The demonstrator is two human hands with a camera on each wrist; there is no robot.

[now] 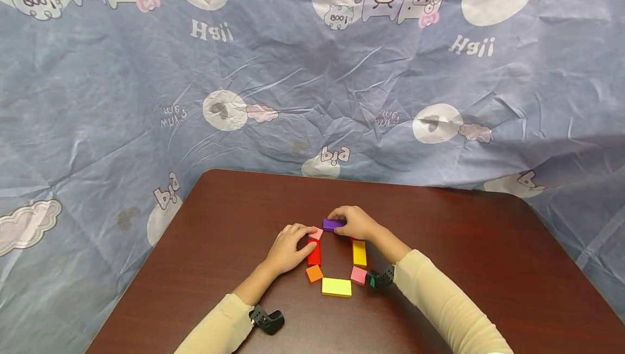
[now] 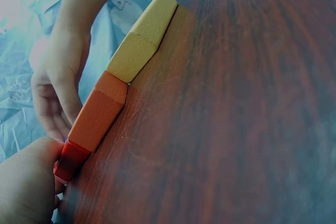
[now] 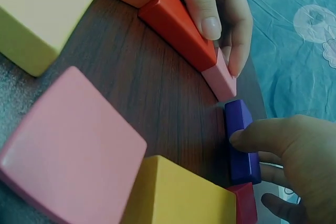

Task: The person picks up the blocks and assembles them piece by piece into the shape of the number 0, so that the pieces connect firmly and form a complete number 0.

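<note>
Colored blocks lie in a ring on the table. At its far side my right hand [image 1: 358, 225] pinches a purple block [image 1: 332, 225] between thumb and fingers. My left hand [image 1: 287, 249] lies along the ring's left side, its thumb touching the red block [image 1: 314, 256] and a fingertip at the small pink block [image 3: 220, 80]. The purple block stands close to that pink block in the right wrist view. A crimson block [image 3: 245, 203] touches the purple block's other end and is mostly hidden from the head view by my right hand.
An orange block [image 1: 314, 274], a pale yellow block [image 1: 337, 287], a second pink block [image 1: 358, 275] and a yellow block [image 1: 359, 253] form the near and right sides of the ring. The brown table [image 1: 234, 202] ends at a patterned blue cloth [image 1: 273, 72] behind.
</note>
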